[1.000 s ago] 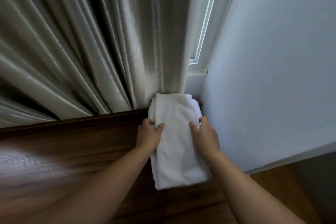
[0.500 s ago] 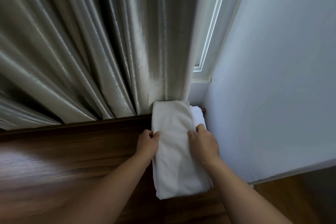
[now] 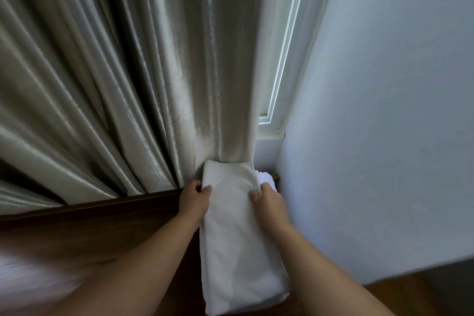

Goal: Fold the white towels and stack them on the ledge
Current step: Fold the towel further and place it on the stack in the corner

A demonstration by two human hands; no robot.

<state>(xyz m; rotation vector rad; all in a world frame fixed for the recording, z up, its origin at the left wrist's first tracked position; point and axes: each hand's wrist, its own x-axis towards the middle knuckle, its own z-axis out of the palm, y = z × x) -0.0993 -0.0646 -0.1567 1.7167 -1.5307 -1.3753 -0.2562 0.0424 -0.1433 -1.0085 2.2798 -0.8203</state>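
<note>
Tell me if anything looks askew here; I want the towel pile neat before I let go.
The top folded towel sits skewed on the pile: a lower towel's edge pokes out at the far right, by the wall. Its far end presses into the curtain. Both hands, left and right, grip its sides.

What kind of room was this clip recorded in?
Probably a bedroom or hotel room, at a window corner. Long grey curtains hang to a dark wooden ledge beside a white window frame, and both hands, left hand and right hand, grip a folded white towel.
</note>
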